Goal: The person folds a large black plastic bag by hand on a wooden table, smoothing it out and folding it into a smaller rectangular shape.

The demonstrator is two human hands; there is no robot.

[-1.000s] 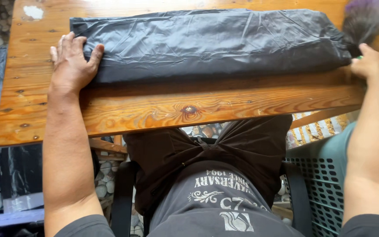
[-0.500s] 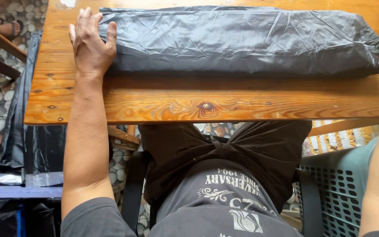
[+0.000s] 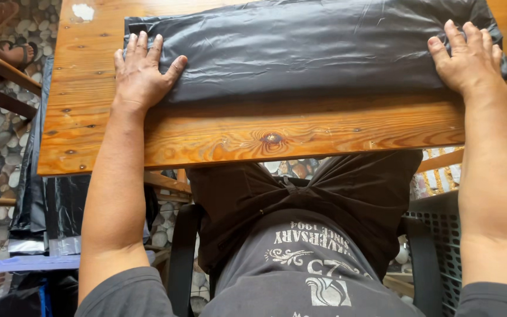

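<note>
Right hand (image 3: 469, 58) now flat on the bag's (image 3: 312, 50) right end, no longer off the table (image 3: 253, 132) edge. Left hand (image 3: 142, 73) stays flat, fingers spread, on the left end. Neither grips; bag contents hidden.

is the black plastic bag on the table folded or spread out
Folded. The black plastic bag lies as a flat, layered oblong on the wooden table, with the left hand and right hand pressing its ends.
</note>
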